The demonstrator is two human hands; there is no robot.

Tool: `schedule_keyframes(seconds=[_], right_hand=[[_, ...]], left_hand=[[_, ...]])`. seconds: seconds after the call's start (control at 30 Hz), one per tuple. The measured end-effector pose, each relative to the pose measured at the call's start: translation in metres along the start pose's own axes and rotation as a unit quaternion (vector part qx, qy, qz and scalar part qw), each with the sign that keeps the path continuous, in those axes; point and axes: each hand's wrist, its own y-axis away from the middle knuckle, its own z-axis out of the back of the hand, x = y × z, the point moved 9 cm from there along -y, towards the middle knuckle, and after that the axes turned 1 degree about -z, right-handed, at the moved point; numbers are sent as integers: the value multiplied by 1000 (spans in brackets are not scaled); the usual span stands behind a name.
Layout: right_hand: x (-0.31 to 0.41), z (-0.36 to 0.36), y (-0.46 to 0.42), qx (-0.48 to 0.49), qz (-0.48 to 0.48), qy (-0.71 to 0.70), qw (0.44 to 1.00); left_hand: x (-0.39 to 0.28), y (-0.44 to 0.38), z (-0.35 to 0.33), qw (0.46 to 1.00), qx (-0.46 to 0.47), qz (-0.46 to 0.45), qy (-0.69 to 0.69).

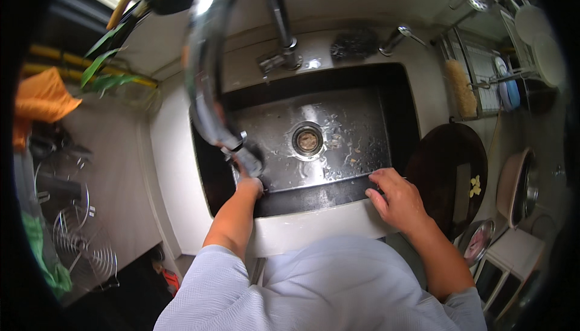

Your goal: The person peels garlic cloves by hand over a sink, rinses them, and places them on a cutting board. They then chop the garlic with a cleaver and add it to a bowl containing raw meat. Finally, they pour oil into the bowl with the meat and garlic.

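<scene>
My left hand (250,183) is at the near left of the sink, under the spray head of the chrome faucet (206,82); its fingers are mostly hidden by the spout. My right hand (393,193) hangs over the sink's near right edge, thumb and fingers apart, with nothing between them. Water drops and small pale scraps lie on the floor of the dark metal sink (276,120), around the drain strainer (308,141), which holds light brown matter.
Right of the sink lies a dark round cutting board (435,159) with a knife (462,195) and pale pieces (475,186). Farther right are a basin (509,190) and a dish rack (485,77). A wire rack (84,245) stands at left. A black scourer (354,44) lies behind the sink.
</scene>
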Motion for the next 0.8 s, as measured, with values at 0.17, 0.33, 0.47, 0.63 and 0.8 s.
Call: schedule_keyframes(seconds=[0.17, 0.33, 0.47, 0.63, 0.8], right_hand=[[-21, 6, 13, -12, -3, -14, 1000], [-36, 3, 15, -15, -20, -1, 1000], [-42, -5, 1, 13, -55, -51, 997], [-41, -41, -32, 84, -75, -37, 993], [-40, -47, -40, 107, -73, -37, 991]], left_hand=[[-67, -46, -6, 967, 120, -111, 195], [-143, 0, 118, 734, 84, -81, 669], [-133, 11, 165, 906, -99, -85, 402], [-96, 24, 109, 995, -77, -58, -9], [-107, 11, 42, 992, 113, -53, 33]])
